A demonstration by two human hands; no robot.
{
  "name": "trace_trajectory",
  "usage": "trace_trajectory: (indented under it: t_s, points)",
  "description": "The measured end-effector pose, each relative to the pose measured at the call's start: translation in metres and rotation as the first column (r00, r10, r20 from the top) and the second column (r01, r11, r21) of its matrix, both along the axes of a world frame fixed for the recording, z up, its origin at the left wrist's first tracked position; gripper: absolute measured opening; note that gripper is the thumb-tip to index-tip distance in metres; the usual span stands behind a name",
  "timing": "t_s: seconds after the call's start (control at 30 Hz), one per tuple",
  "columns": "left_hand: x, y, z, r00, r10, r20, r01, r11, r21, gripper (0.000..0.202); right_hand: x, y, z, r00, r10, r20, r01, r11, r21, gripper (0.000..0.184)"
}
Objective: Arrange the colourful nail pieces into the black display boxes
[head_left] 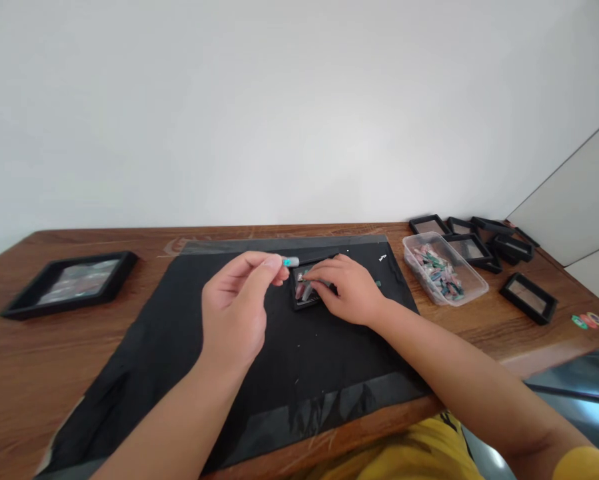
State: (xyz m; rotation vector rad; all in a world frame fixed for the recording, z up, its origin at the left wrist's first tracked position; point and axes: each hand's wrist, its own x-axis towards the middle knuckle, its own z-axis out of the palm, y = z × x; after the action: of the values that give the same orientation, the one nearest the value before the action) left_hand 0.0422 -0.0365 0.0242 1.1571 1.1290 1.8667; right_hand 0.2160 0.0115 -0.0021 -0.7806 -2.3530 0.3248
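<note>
My left hand (236, 303) is raised over the black mat (259, 360), its thumb and fingers pinched on a small teal and silver piece (290, 262). My right hand (346, 288) rests fingers-down on a small black frame box (306, 288) near the middle of the mat, pressing on what lies inside it. The box's contents are mostly hidden by my fingers. Both forearms reach in from the bottom edge.
A clear plastic tub (444, 268) of small coloured pieces stands at the right. Several empty black frame boxes (528, 298) lie beyond and beside it. A larger black frame (72, 281) lies at the far left on the wooden table (24, 373). Round coloured chips (592, 320) sit at the right edge.
</note>
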Motion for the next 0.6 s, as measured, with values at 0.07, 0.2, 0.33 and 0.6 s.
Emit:
trace_trajectory:
  t_s: [0.07,0.2,0.33,0.6]
  points:
    - [0.000,-0.001,0.000,0.997,-0.020,-0.077,0.024,0.998,0.056,0.025,0.004,-0.006,0.007,0.996,-0.022,-0.089,0.029,0.997,0.076,0.018]
    - [0.003,-0.001,0.000,0.976,0.021,-0.215,-0.008,0.998,0.062,0.028,0.008,-0.019,0.021,0.947,-0.036,-0.319,0.096,0.980,0.174,0.017]
    - [0.006,0.000,0.001,0.960,0.093,-0.265,-0.098,0.995,-0.003,0.027,0.005,-0.023,0.025,0.915,-0.020,-0.403,0.115,0.970,0.212,0.015]
    - [0.013,-0.006,0.002,0.957,0.009,-0.291,-0.033,0.996,-0.078,0.025,0.001,-0.025,0.022,0.862,-0.087,-0.499,0.164,0.980,0.111,0.019]
